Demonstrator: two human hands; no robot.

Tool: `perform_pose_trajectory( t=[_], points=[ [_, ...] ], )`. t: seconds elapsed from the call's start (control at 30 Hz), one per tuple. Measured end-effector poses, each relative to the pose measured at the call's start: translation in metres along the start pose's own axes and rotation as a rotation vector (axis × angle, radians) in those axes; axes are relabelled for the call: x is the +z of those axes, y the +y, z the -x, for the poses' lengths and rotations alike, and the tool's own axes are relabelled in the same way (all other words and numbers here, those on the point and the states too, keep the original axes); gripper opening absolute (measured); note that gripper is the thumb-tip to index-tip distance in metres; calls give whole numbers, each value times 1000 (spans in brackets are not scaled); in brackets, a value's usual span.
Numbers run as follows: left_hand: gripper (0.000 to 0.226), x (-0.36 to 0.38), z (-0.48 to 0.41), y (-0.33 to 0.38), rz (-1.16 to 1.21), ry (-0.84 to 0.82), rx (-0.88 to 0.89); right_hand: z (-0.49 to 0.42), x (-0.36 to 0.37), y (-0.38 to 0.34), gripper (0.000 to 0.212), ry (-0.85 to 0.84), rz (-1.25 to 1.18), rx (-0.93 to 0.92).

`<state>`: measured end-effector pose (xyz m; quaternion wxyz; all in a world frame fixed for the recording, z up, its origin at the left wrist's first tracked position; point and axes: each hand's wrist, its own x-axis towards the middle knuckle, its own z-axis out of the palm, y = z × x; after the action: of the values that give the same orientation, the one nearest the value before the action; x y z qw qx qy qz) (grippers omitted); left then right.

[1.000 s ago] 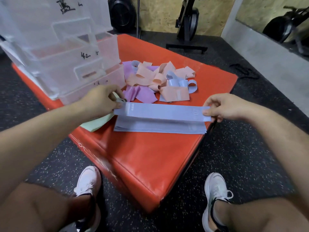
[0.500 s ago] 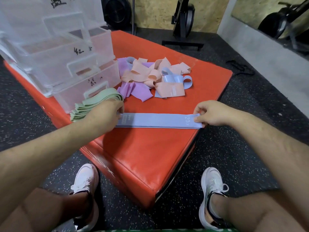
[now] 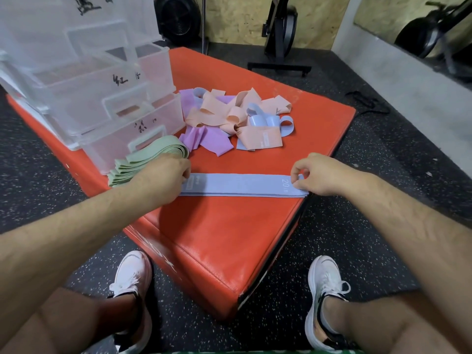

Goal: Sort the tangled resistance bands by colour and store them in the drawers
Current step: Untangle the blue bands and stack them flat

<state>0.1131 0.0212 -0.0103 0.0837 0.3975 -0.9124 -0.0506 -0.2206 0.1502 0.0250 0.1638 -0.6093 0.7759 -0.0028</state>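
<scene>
A flat stack of blue bands [image 3: 240, 185] lies across the near part of the orange padded box [image 3: 219, 238]. My left hand [image 3: 163, 177] presses its left end and my right hand [image 3: 316, 175] pinches its right end, marked 20 LB. A stack of green bands [image 3: 145, 157] lies beside my left hand, in front of the clear plastic drawers [image 3: 107, 98]. Behind it sits a tangled pile of peach, purple and blue bands [image 3: 235, 118].
The drawer unit has three pulled-out drawers with handwritten labels, at the box's left. The blue stack's right end reaches the box's right edge. Black speckled floor surrounds the box; my two white shoes [image 3: 132, 282] stand near its front corner. Gym machines stand at the back.
The blue band that I held stretched above the stack now lies flat on it. Both hands have come down to the box, still at the band's ends.
</scene>
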Motion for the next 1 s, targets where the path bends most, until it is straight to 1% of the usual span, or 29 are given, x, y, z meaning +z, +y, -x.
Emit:
perform_pose_trajectory(
  t=[0.1, 0.2, 0.3, 0.37, 0.43, 0.5, 0.57, 0.63, 0.73, 0.83, 0.9, 0.93, 1.0],
  points=[
    [11, -7, -4, 10, -52, 54, 12, -3, -7, -8, 4, 43, 13, -16],
    [16, -15, -22, 30, -57, 107, 73, -17, -10, -23, 16, 136, -48, -76],
    [18, -12, -53, 50, 23, 78, 58, -37, -3, -40, 27, 136, -105, -104],
    [20, -8, -75, 63, 48, 28, 52, -51, 5, -48, 29, 106, -119, -105],
    [20, 0, -95, 74, 81, 7, 65, -64, 10, -53, 30, 120, -96, -90],
    [26, 7, -111, 83, 123, 1, 65, -76, 8, -56, 33, 183, -86, -13],
    [32, 9, -124, 93, 142, 1, 50, -86, 5, -56, 35, 203, -124, 106],
    [32, 11, -133, 101, 138, -14, 0, -94, 3, -54, 34, 170, -246, 198],
    [28, 16, -141, 99, 179, -26, -62, -103, 1, -51, 30, 181, -390, 254],
    [26, 21, -145, 91, 270, -20, -19, -104, -9, -59, 27, 231, -575, 173],
    [15, 17, -151, 90, 396, 50, -26, -103, -21, -70, 28, 318, -774, 49],
    [13, 12, -152, 91, 512, 107, -64, -103, -26, -77, 33, 368, -852, -26],
    [19, -1, -154, 93, 794, 210, -195, -101, -36, -88, 46, 425, -995, -145]
  ],
)
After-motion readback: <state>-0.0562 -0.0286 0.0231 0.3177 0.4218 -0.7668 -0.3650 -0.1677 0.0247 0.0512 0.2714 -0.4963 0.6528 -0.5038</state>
